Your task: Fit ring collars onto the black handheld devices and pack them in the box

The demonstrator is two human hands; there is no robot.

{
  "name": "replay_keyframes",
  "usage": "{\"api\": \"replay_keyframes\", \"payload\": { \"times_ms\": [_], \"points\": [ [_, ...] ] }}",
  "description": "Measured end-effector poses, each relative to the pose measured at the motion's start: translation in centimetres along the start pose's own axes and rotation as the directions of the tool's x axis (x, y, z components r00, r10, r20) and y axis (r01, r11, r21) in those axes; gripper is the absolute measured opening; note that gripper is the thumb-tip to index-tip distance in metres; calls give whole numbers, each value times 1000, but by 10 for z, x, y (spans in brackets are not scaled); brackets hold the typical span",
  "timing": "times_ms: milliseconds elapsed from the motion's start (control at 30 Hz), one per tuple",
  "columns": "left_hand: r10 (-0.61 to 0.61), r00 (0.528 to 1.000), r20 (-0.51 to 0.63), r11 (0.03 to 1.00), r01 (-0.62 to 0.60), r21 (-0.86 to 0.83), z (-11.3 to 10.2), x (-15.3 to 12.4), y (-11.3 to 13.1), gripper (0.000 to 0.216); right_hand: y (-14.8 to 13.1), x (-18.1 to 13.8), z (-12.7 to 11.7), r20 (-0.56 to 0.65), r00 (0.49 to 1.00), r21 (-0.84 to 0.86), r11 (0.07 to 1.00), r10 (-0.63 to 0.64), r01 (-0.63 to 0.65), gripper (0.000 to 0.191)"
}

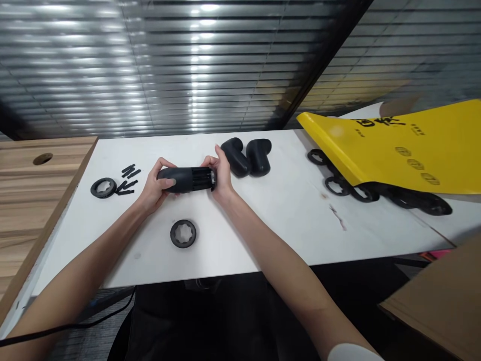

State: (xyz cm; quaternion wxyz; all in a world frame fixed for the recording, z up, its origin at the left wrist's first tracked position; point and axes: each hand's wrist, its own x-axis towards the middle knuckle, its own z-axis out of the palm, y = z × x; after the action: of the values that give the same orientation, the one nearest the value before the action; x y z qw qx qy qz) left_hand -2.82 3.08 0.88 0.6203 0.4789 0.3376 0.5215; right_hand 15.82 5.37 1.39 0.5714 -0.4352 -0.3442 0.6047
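Between both hands, above the white table, a black cylindrical part is held level. Its left end is smooth and rounded; the right end is ribbed, with a lighter piece at the tip. My left hand grips the smooth end, thumb along its side. Fingers of my right hand close around the ribbed end. Below lies a black ring with a scalloped inner edge. A similar black ring rests at the left, beside several short black strips. Behind my right hand are two bent black shells.
A yellow sheet with dark printing partly covers more black rings and dark parts on the right. A wooden surface adjoins at the left. Blinds rise behind the table. A cardboard box stands at lower right.
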Motion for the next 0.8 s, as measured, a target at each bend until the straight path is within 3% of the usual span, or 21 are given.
{"api": "replay_keyframes", "payload": {
  "times_ms": [67,167,333,433,500,567,633,700,733,800],
  "points": [
    [-13,1000,-17,1000,13,-7,2,1,0,49,1,4,-3,-104,988,-21,993,-113,112,73],
    [-44,998,-50,999,43,-24,3,3,2,46,0,14,-14,-270,918,-79,957,-290,279,70],
    [-75,990,-120,995,67,-71,2,4,7,47,-1,25,-27,-181,957,-44,974,-227,223,73],
    [-70,974,-216,987,36,-158,2,3,8,47,2,25,-27,-212,890,-269,900,-404,344,72],
    [-65,949,-308,970,-12,-242,2,3,6,50,6,23,-27,-135,803,-509,736,-581,447,69],
    [-74,922,-381,949,-52,-310,3,5,4,52,10,22,-27,112,746,-699,481,-657,529,64],
    [-80,908,-412,937,-73,-342,4,8,1,53,15,22,-27,406,716,-780,193,-567,595,54],
    [-78,908,-411,931,-80,-355,6,10,0,55,19,22,-27,585,699,-777,-38,-411,628,42],
    [-78,910,-407,929,-81,-360,6,11,-1,56,21,22,-27,623,694,-767,-109,-362,632,38],
    [-81,913,-400,925,-81,-372,7,11,-1,60,22,21,-29,635,680,-761,-142,-368,633,35]
  ]
}}
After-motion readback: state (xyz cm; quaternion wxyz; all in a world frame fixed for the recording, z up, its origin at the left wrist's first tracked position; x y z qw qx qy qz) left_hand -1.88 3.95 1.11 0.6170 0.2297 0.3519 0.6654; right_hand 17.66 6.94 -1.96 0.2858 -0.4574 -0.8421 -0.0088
